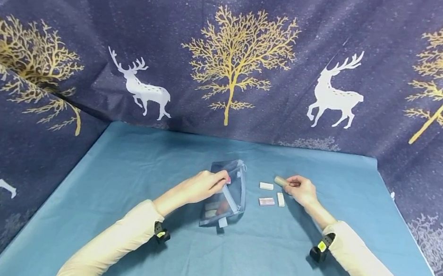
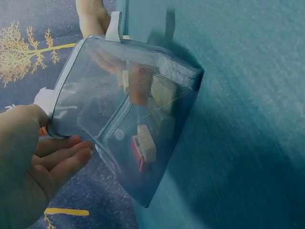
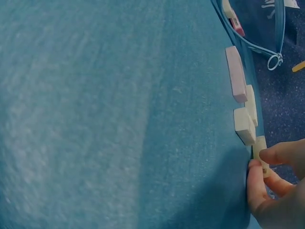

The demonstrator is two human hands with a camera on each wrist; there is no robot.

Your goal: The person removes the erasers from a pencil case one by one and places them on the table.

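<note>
In the head view my left hand grips the far-left part of a blue mesh pouch's rim. The left wrist view shows the thumb over the edge of the see-through mesh pouch and fingers beneath it. Through the mesh show several small eraser-like blocks, among them a pink one, a white one and a reddish one. To the right, my right hand pinches a yellowish eraser-like block between thumb and fingers, low over the cloth.
Between pouch and right hand lie a white block, a pale pinkish block and another white block. A blue cloth covers the table. Behind it hangs a dark curtain printed with deer and trees.
</note>
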